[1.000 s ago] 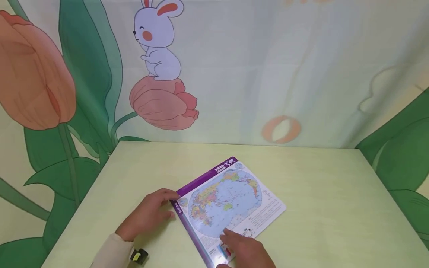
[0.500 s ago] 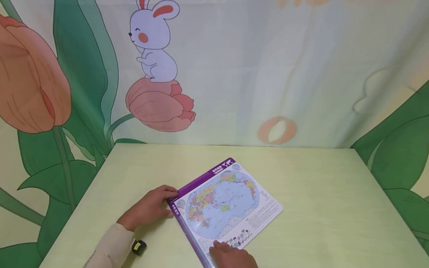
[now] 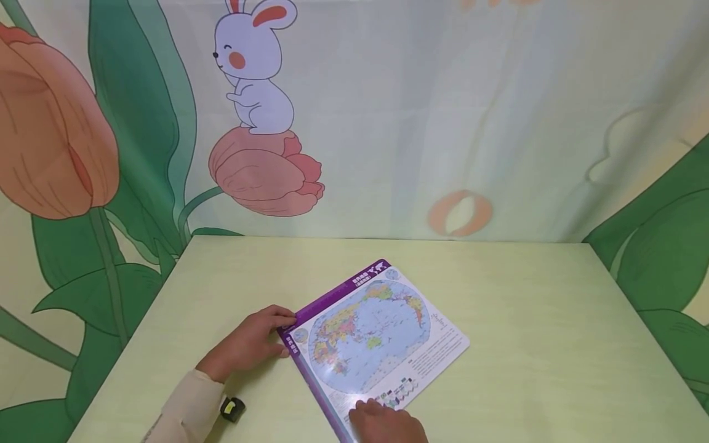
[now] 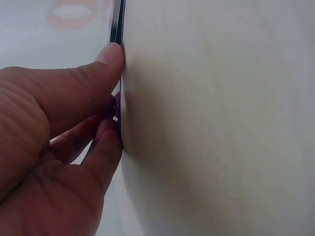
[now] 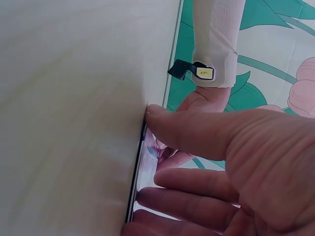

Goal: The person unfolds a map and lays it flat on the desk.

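Observation:
A flat world map board [image 3: 368, 344] with a purple border lies slanted on the table. At its left corner, my left hand [image 3: 249, 341] sets the thumb on one edge and the fingers on the adjoining edge; in the left wrist view the thumb [image 4: 83, 88] reaches the board's dark thin edge. My right hand [image 3: 388, 423] rests on the lower near part of the map, covering some of its printed legend. The right wrist view shows fairly straight fingers [image 5: 192, 199] at the board and the thumb [image 5: 187, 130] at its dark edge.
A pale yellow-green table [image 3: 532, 344] surrounds the board. Behind it hangs a backdrop [image 3: 376, 111] printed with a rabbit, tulips and leaves. At my left cuff [image 3: 191, 400] sits a small black device [image 3: 232, 408] with a yellow label.
My right hand has slid left and down over the map's near part, uncovering more of the legend. The left hand stays at the corner, its fingers now closer in; the board has hardly moved.

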`<state>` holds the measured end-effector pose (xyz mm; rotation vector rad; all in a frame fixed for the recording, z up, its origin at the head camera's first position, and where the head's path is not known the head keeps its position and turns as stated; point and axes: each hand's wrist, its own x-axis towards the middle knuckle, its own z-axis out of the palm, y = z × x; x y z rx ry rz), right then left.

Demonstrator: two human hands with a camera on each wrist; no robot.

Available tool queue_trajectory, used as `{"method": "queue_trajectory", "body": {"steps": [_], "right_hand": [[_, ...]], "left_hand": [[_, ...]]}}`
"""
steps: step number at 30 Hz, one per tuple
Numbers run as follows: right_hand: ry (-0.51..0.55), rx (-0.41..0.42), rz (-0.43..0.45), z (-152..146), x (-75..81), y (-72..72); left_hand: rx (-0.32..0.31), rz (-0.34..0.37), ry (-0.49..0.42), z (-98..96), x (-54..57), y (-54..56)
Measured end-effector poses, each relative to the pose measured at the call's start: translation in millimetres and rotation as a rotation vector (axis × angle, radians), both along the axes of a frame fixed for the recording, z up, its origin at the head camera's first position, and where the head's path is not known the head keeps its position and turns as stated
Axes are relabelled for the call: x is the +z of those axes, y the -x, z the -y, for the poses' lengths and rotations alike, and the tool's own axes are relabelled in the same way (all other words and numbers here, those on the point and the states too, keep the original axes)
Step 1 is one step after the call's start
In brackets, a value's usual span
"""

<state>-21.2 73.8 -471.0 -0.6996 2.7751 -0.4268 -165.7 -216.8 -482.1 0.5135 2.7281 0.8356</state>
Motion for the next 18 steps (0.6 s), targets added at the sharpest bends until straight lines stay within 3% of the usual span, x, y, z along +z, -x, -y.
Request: {"method": "queue_trajectory", "body": {"steps": [8,14,18], "right_hand": [[0.0,-0.042,0.035,-7.3,1.5,-0.6],[-0.035,-0.065,0.073,-18.4,3.5,0.9],[-0.029,-0.071,0.04,-26.4,3.4,2.0]], "left_hand": [[0.042,0.0,-0.021,-4.6,-3.0,-5.8],[0.06,-0.034,-0.018,-12.1,-0.1,-21.8],[0.083,-0.047,-0.028,-17.7,1.8,-34.9]]}}
